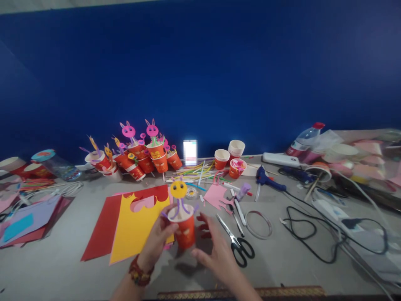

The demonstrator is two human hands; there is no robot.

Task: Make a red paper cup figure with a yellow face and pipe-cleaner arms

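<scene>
1 head view, forward-down over tabletop (75, 278)

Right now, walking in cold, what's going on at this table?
The left hand holds a red cup with a yellow face standing up from it. The right hand is open, close beside the cup. Coloured paper lies to the left, scissors to the right, and more decorated cups sit farther back.

Red paper cup (185, 234), held roughly upright over grey tabletop (269, 276), topped by round yellow face (179, 190), googly-eyed, purple strips (179, 206) fixed below.
</scene>
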